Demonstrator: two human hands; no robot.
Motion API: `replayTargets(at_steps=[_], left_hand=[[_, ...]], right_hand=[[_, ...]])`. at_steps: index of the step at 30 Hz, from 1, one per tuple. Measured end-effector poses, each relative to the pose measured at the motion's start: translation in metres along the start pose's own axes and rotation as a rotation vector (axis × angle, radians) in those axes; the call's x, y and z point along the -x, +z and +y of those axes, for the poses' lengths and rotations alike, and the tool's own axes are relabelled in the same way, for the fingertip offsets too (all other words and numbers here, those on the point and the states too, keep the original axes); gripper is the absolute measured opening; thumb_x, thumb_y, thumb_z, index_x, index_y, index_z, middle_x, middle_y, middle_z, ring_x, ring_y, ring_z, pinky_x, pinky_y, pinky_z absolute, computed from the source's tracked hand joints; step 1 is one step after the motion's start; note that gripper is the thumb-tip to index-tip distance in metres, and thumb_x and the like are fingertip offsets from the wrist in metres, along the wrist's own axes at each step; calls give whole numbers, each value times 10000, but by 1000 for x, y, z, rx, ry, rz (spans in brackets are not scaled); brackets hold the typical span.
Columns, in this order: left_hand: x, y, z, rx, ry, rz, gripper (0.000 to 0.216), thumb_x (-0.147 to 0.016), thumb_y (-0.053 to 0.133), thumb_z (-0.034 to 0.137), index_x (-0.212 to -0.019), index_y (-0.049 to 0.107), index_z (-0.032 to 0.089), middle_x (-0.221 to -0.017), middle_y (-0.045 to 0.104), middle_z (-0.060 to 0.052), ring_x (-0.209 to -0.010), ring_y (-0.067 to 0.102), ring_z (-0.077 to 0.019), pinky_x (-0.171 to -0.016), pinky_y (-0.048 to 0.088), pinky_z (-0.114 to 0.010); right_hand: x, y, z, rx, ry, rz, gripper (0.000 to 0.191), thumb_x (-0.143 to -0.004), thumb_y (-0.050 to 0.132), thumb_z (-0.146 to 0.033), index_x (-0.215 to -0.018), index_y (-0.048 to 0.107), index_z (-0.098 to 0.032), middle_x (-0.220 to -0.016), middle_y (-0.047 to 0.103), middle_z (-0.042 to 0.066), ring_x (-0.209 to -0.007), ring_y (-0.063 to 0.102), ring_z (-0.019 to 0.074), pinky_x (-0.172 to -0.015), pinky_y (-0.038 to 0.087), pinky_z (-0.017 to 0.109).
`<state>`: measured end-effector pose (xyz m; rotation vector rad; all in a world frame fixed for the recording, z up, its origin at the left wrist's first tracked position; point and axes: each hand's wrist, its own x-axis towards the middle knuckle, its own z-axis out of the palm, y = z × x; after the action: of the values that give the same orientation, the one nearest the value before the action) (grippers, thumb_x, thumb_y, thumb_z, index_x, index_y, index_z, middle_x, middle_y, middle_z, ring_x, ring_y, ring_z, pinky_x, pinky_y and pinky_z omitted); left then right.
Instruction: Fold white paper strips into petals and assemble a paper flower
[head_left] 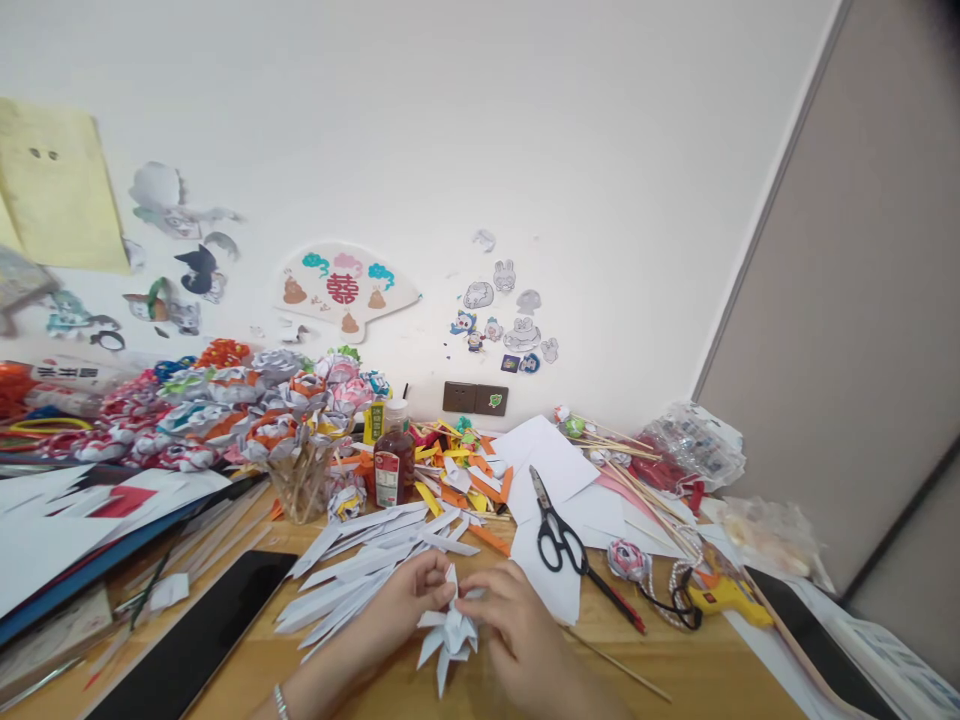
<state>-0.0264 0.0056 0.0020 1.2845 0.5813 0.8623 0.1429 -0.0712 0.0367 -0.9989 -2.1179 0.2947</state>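
Low in the middle of the head view, a folded white paper flower with pointed petals is held just above the wooden table. My left hand pinches it from the left, its fingers closed near the top petal. From the right, my right hand pinches the same paper piece between thumb and fingers. Parts of the flower are hidden behind the fingertips. A fan of white paper strips spreads beside and behind my left hand. Black-handled scissors lie on white paper sheets beyond my right hand.
A black tablet lies at left. Many paper flowers crowd the back left, some in a clear cup. A red-brown bottle stands behind the strips. At right are a yellow glue gun, a phone and a thin stick.
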Motion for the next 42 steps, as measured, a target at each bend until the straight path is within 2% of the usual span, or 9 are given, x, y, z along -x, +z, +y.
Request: replayTargets(at_steps=[4,8,12,15,18,24,30,34,42], left_hand=[[3,5,10,31,30,-44,324,-657,727,402,-760,523,173,-693,595,20,-629,540,-115,-604,399,-232],[4,7,11,73,56,-13,323,-655,729,403,-740,514,176,-685,598,24,-607,538,-109,-589,409,-228],[2,2,10,105,82,-15,283,-665,738,332,-766,523,178,-754,642,0,-644,576,-123,-613,432,-239],[2,0,14,134,91,-26,291,-645,754,305,-753,510,188,-882,668,-30,-689,616,-159,-646,457,-286],[5,2,18,157,110,5,297,-629,762,292,-697,492,190,-922,674,-34,-724,636,-185,-688,463,-321],[4,0,15,170,110,78,314,-565,797,245,-614,493,182,-879,686,-22,-779,636,-190,-724,447,-299],[8,3,17,206,82,-155,321,-577,782,358,-721,555,184,-956,680,-76,-884,625,-258,-776,440,-370],[9,7,15,165,18,-213,323,-639,734,421,-803,575,193,-976,681,-82,-907,627,-274,-759,453,-394],[7,21,7,-229,12,-86,314,-629,723,442,-754,656,163,-713,668,-15,-711,594,-167,-705,435,-274]], right_hand=[[-2,-10,-1,29,-43,18,553,-667,411,30,-1097,579,-273,-1187,537,51,-1070,459,214,-873,400,397],[-1,-13,0,79,-43,-33,555,-654,431,19,-1080,597,-295,-1291,451,32,-1147,399,240,-917,366,440],[1,-10,7,12,33,116,505,-774,428,-72,-1226,481,-291,-1350,386,58,-1210,352,237,-982,314,451],[0,-5,16,-193,231,247,350,-850,432,-221,-1193,497,-243,-1211,525,95,-1118,475,230,-941,378,417],[-2,2,21,-472,387,235,284,-853,457,-359,-1055,566,-191,-986,641,93,-915,602,228,-826,460,385],[-5,7,23,-694,453,263,305,-725,627,-441,-851,584,-167,-758,650,43,-725,631,204,-688,483,326],[-4,-3,25,-467,410,355,124,-763,559,-274,-792,614,-166,-756,641,48,-718,604,185,-655,464,284],[-3,-4,22,-194,370,333,110,-747,528,-184,-735,636,-168,-696,617,32,-638,567,157,-581,423,239],[0,9,11,10,394,281,134,-697,537,-90,-695,642,-173,-668,633,19,-627,573,153,-577,399,224]])
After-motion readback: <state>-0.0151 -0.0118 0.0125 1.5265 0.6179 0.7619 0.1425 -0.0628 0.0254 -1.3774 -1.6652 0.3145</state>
